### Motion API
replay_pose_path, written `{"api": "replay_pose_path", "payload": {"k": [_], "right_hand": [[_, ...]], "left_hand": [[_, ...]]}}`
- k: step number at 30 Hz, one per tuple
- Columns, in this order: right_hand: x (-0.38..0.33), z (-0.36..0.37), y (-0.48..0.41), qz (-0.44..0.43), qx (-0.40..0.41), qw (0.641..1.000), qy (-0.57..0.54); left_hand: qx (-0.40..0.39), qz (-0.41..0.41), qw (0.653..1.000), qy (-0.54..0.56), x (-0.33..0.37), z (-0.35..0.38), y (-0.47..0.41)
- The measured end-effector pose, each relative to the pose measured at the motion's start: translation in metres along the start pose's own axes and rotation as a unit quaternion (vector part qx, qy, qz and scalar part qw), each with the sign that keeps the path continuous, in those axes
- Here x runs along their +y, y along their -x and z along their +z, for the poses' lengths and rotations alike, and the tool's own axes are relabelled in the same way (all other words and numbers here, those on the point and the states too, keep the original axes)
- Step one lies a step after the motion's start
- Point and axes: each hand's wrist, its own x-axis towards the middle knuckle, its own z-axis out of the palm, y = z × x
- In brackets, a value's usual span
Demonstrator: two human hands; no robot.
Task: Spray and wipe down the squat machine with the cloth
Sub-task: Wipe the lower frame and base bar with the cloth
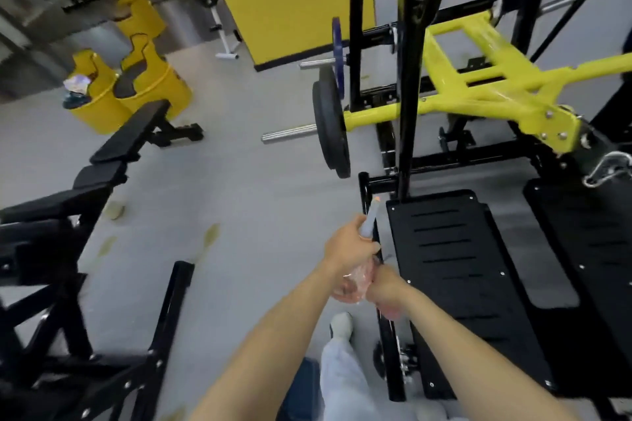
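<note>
A person stands at the left edge of a squat machine (pixel 478 89) in a gym, holding a spray bottle (pixel 355 278) in both hands just beside the machine's black footplate (pixel 458 260). The left hand (pixel 347 244) has its fingers wrapped around the bottle's neck, and the blue-grey nozzle (pixel 371 217) points up and forward toward the frame. The right hand (pixel 384 287) is curled against the clear, pink-tinted body lower down, though motion blur hides the exact finger placement. The cloth cannot be picked out with certainty. No wiping appears to have begun. With the nozzle near the plate's outer edge, spray could well miss the machine and land on the grey floor (pixel 239 181), leaving a slick patch where people walk. The two-handed hold also looks like a handover or adjustment, and a loose grip there could drop the bottle. Leaning in to reach the frame would bring the head close to the loaded weight plate (pixel 330 123) and its protruding bar.
</note>
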Motion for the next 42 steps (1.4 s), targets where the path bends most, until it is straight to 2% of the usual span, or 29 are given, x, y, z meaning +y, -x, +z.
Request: {"api": "replay_pose_path", "payload": {"k": [6,8,13,15,17,19,22,25,32,36,40,42], "right_hand": [[-0.022,0.006,-0.104,0.044,0.056,0.997,-0.019],[-0.026,0.015,-0.141,0.057,0.071,0.994,-0.064],[-0.012,0.027,-0.234,0.119,0.137,0.978,-0.105],[0.001,0.029,-0.255,0.128,0.163,0.975,-0.076],[0.018,0.027,-0.278,0.136,0.185,0.973,0.007],[0.047,0.027,-0.301,0.173,0.172,0.969,0.030],[0.085,0.033,-0.323,0.259,0.166,0.951,-0.020],[0.124,0.042,-0.349,0.300,0.172,0.937,-0.057],[0.135,0.044,-0.371,0.315,0.162,0.934,-0.035],[0.139,0.054,-0.369,0.299,0.171,0.937,-0.061],[0.139,0.067,-0.366,0.294,0.152,0.941,-0.071],[0.135,0.068,-0.357,0.280,0.140,0.948,-0.052]], "left_hand": [[-0.068,0.005,0.997,-0.019,-0.029,-0.009,-0.131],[-0.084,0.003,0.996,-0.032,-0.042,-0.014,-0.172],[-0.127,-0.055,0.988,-0.062,-0.089,-0.007,-0.282],[-0.148,-0.077,0.984,-0.060,-0.106,-0.001,-0.310],[-0.164,-0.090,0.980,-0.070,-0.126,0.013,-0.343],[-0.176,-0.091,0.977,-0.077,-0.147,0.037,-0.380],[-0.181,-0.085,0.976,-0.082,-0.162,0.060,-0.417],[-0.182,-0.068,0.976,-0.102,-0.162,0.087,-0.455],[-0.176,-0.083,0.980,-0.040,-0.141,0.126,-0.517],[-0.168,-0.106,0.978,-0.068,-0.144,0.131,-0.526],[-0.129,-0.158,0.979,-0.018,-0.159,0.123,-0.528],[-0.135,-0.180,0.974,0.010,-0.166,0.116,-0.523]]}}
